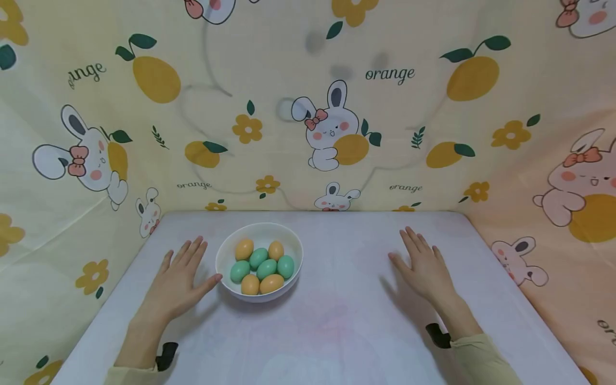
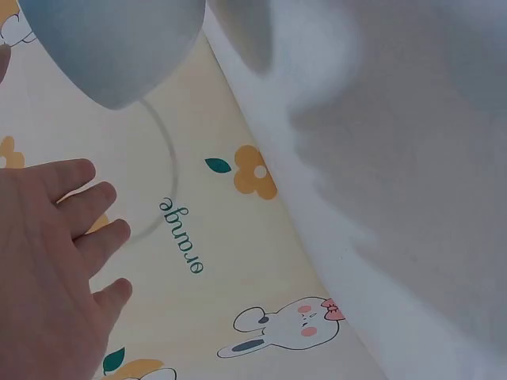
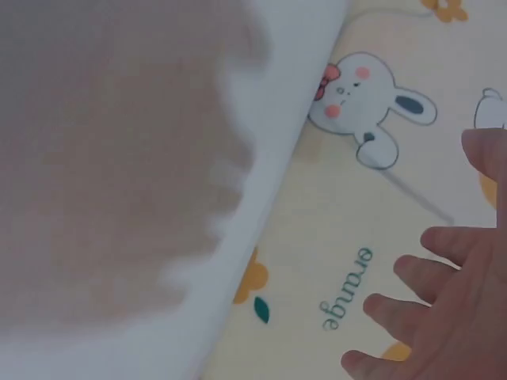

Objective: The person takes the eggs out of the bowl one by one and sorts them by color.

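A white bowl on the left half of the table holds several small egg-shaped pieces, some orange and some green. My left hand is just left of the bowl with its fingers spread straight, the thumb tip right at the rim in the head view. In the left wrist view, the bowl's outer side shows above the fingers. Over the right part of the table, my right hand is held with straight fingers, far from the bowl, and it holds nothing. The right wrist view shows that hand's spread fingers.
The white table runs back to a patterned cloth with rabbits, oranges and flowers. The cloth also hangs along the left and right sides. Dark bands sit at both wrists, and both hands cast shadows on the tabletop.
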